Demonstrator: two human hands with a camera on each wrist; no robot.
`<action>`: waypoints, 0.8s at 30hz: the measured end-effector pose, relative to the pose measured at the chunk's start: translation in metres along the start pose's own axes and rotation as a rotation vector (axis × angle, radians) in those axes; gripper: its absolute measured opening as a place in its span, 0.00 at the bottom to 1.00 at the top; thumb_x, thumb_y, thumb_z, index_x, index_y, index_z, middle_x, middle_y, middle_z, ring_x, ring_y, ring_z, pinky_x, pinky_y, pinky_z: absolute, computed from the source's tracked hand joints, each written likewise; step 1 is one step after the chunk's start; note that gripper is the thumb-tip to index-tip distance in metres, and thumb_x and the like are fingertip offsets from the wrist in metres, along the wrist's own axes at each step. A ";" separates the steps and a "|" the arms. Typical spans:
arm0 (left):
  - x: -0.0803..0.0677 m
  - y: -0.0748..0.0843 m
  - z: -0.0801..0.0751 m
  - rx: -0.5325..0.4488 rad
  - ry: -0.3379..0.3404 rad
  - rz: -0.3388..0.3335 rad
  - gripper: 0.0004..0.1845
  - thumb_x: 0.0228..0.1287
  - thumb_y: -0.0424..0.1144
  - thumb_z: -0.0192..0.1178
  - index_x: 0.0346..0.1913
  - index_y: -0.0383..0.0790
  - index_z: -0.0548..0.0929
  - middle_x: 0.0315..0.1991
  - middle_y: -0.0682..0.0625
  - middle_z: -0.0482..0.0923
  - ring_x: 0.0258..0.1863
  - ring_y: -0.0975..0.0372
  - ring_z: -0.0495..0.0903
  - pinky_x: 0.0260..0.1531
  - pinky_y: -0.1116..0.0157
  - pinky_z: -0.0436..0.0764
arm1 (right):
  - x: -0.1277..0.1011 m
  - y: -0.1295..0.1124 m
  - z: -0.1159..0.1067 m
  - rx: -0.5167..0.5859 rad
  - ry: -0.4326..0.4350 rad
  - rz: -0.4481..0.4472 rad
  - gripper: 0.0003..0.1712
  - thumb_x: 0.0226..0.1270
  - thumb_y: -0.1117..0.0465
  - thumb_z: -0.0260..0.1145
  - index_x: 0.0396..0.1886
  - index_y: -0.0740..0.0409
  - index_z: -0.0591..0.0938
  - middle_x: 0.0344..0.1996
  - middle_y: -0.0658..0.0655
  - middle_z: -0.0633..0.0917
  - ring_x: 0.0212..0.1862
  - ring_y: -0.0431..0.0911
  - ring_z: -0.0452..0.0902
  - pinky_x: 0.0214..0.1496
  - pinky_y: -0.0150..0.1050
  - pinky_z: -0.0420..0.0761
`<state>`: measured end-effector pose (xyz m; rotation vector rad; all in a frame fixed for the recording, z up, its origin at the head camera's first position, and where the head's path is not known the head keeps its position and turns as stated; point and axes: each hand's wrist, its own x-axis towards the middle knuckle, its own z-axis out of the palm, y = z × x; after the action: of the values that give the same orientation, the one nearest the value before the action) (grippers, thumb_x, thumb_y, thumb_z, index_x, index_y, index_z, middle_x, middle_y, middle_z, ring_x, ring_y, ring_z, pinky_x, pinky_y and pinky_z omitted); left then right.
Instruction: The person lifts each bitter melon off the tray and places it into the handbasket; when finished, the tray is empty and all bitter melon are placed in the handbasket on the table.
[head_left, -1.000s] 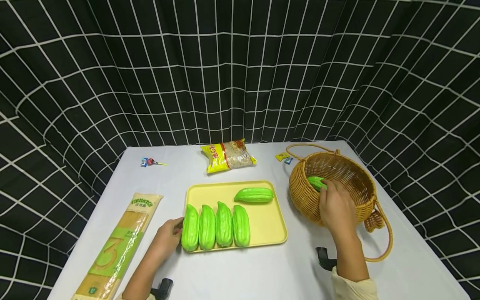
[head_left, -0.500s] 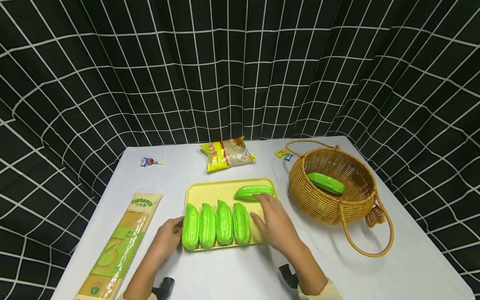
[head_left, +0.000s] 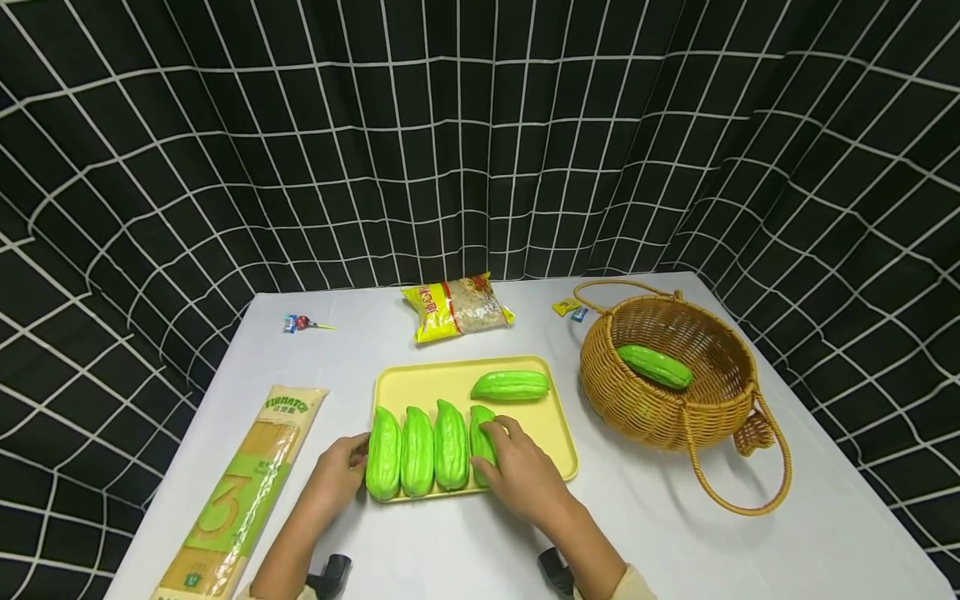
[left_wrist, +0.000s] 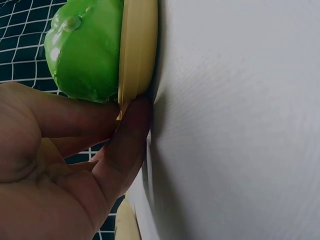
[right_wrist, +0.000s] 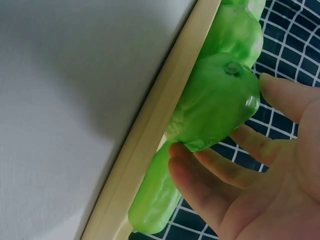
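Observation:
A yellow tray (head_left: 543, 442) bears a row of several green bitter melons (head_left: 417, 454) lying side by side, with one more bitter melon (head_left: 510, 385) crosswise along its far edge. With the left hand (head_left: 337, 468) I hold the tray's left rim; in the left wrist view a fingertip is at the tray's (left_wrist: 139, 45) underside. My right hand (head_left: 528, 471) is round the rightmost bitter melon (head_left: 481, 437) of the row. Thumb and fingers lie on opposite sides of that bitter melon (right_wrist: 217, 102) in the right wrist view. It lies in the tray.
On the right stands a wicker basket (head_left: 626, 408) with a bitter melon (head_left: 655, 367) inside. A noodle pack (head_left: 236, 500) lies at left, a yellow food bag (head_left: 457, 308) at the back. A lollipop (head_left: 303, 322) and small wrapped candies (head_left: 566, 307) lie farther off.
My right hand has left the basket, where it let go of a bitter melon, and come left to the row's rightmost bitter melon. The left hand stays at the tray's rim.

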<state>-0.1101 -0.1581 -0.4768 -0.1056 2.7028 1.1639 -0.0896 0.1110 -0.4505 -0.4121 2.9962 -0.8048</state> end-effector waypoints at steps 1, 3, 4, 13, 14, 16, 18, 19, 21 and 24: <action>0.000 0.000 0.000 0.001 0.000 0.001 0.24 0.65 0.24 0.54 0.65 0.24 0.69 0.59 0.31 0.73 0.52 0.43 0.79 0.50 0.50 0.80 | 0.000 0.000 0.000 0.003 0.002 0.004 0.30 0.68 0.48 0.64 0.64 0.58 0.72 0.64 0.64 0.71 0.57 0.62 0.77 0.50 0.57 0.81; 0.000 0.001 0.000 0.004 0.001 0.005 0.24 0.65 0.24 0.54 0.65 0.23 0.69 0.58 0.30 0.74 0.52 0.44 0.79 0.50 0.50 0.80 | 0.000 0.001 -0.001 0.008 0.003 0.007 0.32 0.67 0.48 0.65 0.64 0.61 0.71 0.63 0.65 0.72 0.56 0.61 0.77 0.51 0.56 0.81; 0.000 0.001 -0.001 0.006 0.002 0.009 0.24 0.65 0.24 0.54 0.64 0.23 0.69 0.58 0.30 0.74 0.52 0.44 0.79 0.49 0.50 0.80 | 0.000 0.002 -0.001 0.008 0.002 0.010 0.33 0.66 0.48 0.65 0.64 0.62 0.70 0.63 0.66 0.72 0.55 0.61 0.78 0.52 0.56 0.80; -0.001 0.001 0.001 0.013 0.008 -0.006 0.24 0.65 0.24 0.54 0.64 0.23 0.69 0.58 0.30 0.74 0.53 0.42 0.78 0.49 0.50 0.81 | -0.001 0.005 -0.003 0.045 -0.016 0.021 0.33 0.64 0.55 0.67 0.64 0.65 0.68 0.63 0.66 0.72 0.55 0.59 0.79 0.54 0.50 0.81; -0.001 0.001 0.001 0.011 0.008 -0.010 0.24 0.65 0.25 0.54 0.65 0.23 0.69 0.58 0.30 0.74 0.54 0.41 0.78 0.49 0.50 0.81 | -0.001 0.005 -0.003 0.053 -0.016 0.024 0.33 0.63 0.55 0.67 0.63 0.65 0.68 0.62 0.66 0.73 0.54 0.58 0.79 0.53 0.50 0.81; -0.001 0.000 0.001 0.014 0.007 -0.008 0.24 0.65 0.25 0.54 0.65 0.23 0.69 0.58 0.30 0.74 0.54 0.41 0.78 0.50 0.49 0.80 | 0.000 0.006 -0.005 0.073 -0.020 0.034 0.33 0.63 0.56 0.67 0.64 0.65 0.69 0.62 0.66 0.73 0.56 0.59 0.78 0.54 0.50 0.81; -0.001 0.000 0.001 0.013 0.004 -0.006 0.24 0.65 0.25 0.54 0.65 0.23 0.68 0.58 0.30 0.73 0.54 0.41 0.77 0.51 0.49 0.80 | 0.000 0.006 -0.009 0.090 -0.005 0.042 0.32 0.62 0.57 0.67 0.64 0.65 0.69 0.62 0.66 0.74 0.56 0.59 0.77 0.54 0.52 0.81; -0.001 0.000 0.001 0.012 0.004 -0.004 0.24 0.66 0.25 0.54 0.65 0.23 0.68 0.59 0.30 0.73 0.55 0.41 0.77 0.51 0.49 0.80 | 0.000 0.007 -0.013 0.099 0.012 0.047 0.32 0.62 0.58 0.67 0.63 0.65 0.70 0.62 0.66 0.74 0.56 0.58 0.77 0.54 0.52 0.81; -0.001 0.000 0.001 0.012 0.005 0.002 0.24 0.65 0.24 0.54 0.65 0.23 0.68 0.58 0.30 0.73 0.55 0.41 0.77 0.51 0.49 0.80 | 0.000 0.007 -0.023 0.119 0.060 0.066 0.33 0.60 0.59 0.67 0.64 0.64 0.70 0.59 0.65 0.77 0.51 0.56 0.79 0.48 0.49 0.82; -0.001 0.000 0.001 0.013 0.010 0.012 0.24 0.65 0.24 0.54 0.65 0.23 0.69 0.58 0.30 0.73 0.54 0.41 0.78 0.50 0.50 0.80 | -0.002 0.009 -0.048 0.130 0.176 0.087 0.35 0.58 0.60 0.68 0.65 0.63 0.69 0.54 0.63 0.79 0.40 0.50 0.79 0.36 0.42 0.82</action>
<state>-0.1091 -0.1576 -0.4771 -0.0929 2.7229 1.1521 -0.0940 0.1427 -0.4137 -0.2157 3.0693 -1.0723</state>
